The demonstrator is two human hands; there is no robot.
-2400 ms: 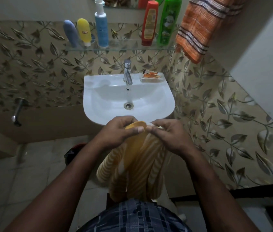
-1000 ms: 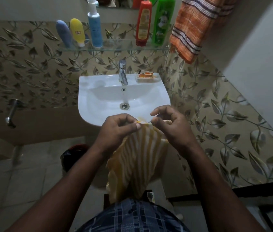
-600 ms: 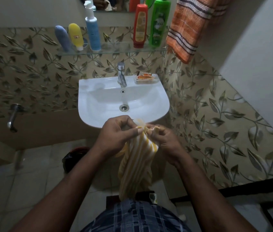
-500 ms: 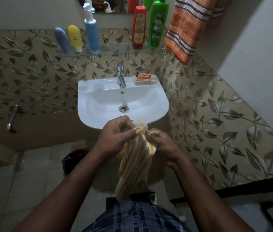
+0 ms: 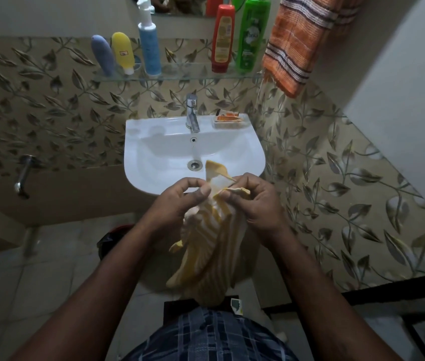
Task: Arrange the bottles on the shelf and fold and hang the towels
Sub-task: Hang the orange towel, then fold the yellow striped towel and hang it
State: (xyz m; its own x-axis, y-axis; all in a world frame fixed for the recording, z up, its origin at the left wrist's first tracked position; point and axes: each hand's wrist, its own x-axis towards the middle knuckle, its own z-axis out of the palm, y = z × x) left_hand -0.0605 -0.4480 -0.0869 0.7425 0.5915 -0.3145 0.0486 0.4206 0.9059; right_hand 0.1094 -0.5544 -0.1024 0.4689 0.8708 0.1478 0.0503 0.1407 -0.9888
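A yellow and white striped towel (image 5: 211, 254) hangs bunched in front of my body, below the sink's front rim. My left hand (image 5: 180, 201) pinches its top edge between thumb and fingers, and my right hand (image 5: 255, 201) pinches the same edge close beside it. One corner of the towel sticks up between them. On the glass shelf (image 5: 180, 75) stand a purple tube (image 5: 103, 55), a yellow tube (image 5: 122, 52), a blue pump bottle (image 5: 149, 45), a red bottle (image 5: 222, 39) and a green bottle (image 5: 251, 35). An orange striped towel (image 5: 300, 40) hangs at the upper right.
A white sink (image 5: 248, 152) with a chrome tap (image 5: 192, 113) and a soap dish (image 5: 228, 119) juts from the leaf-patterned wall. A wall tap (image 5: 22, 175) sticks out at left. A dark bin (image 5: 112, 239) sits on the tiled floor.
Both hands stayed on the yellow towel's top edge. They shifted their pinch along it, the towel bunched narrower, and a corner now stands up between them.
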